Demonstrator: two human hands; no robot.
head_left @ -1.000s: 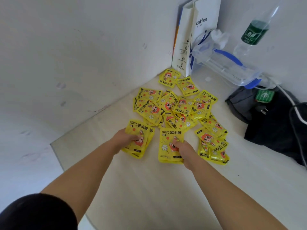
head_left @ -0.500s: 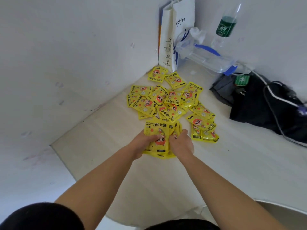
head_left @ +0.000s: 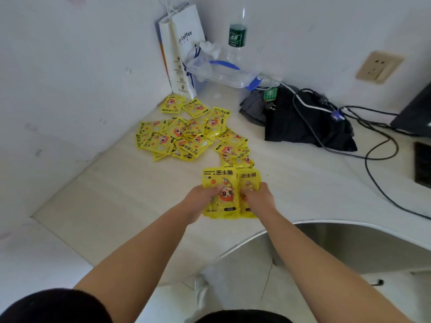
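Packets [head_left: 220, 178], yellow hand warmers in two stacks side by side, are at the near part of the table [head_left: 112, 194], just in front of the loose pile [head_left: 182, 138]. The left hand [head_left: 203, 198] grips the left stack with its thumb curled over the face. The right hand [head_left: 260, 200] grips the right stack likewise. Behind the pile, a paper bag [head_left: 184, 43] and a bottle [head_left: 237, 36] stand in the corner. A sink [head_left: 361, 238] lies to the right.
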